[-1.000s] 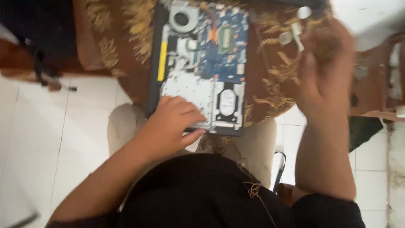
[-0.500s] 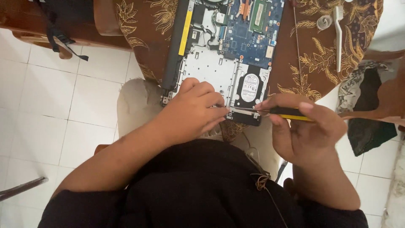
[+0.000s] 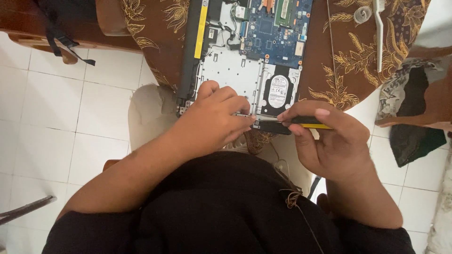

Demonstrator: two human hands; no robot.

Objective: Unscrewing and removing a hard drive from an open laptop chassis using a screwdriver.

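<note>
1. On the brown leaf-patterned tablecloth (image 3: 339, 61), an opened laptop (image 3: 235, 70) is laid bottom-up with its cover off, the near edge overhanging toward the person's lap.
2. The left hand (image 3: 212, 117) is curled down on the laptop's near edge, fingers bent and pressed on the metal frame; whether anything small is pinched under them cannot be told.
3. The right hand (image 3: 329, 141) is closed around a screwdriver (image 3: 301, 124) with a black and yellow handle, held between thumb and fingertips, tip pointed left at the near edge by the left fingertips.
4. Handling, as judged: the laptop is stiff but fragile when open. It is best gripped by the outer frame or the silver tray, never by the board, cables or drive.
5. The screwdriver is judged light, rigid and thin. It is taken by the handle, and a slip of the tip onto the board is the risk.
6. Look of the laptop: a blue circuit board (image 3: 278, 28) is seen at the top, and a black hard drive (image 3: 278, 91) with a white label sits in a bay at the near right. A silver perforated panel (image 3: 230, 75) lies at the near left, and a yellow strip (image 3: 201, 23) runs along the dark left side.
7. Screws, if any, are too small to be made out.
8. Nearby: a white toothbrush (image 3: 379, 33) lies well apart on the cloth at the right. White floor tiles (image 3: 56, 113) are seen below the table.
</note>
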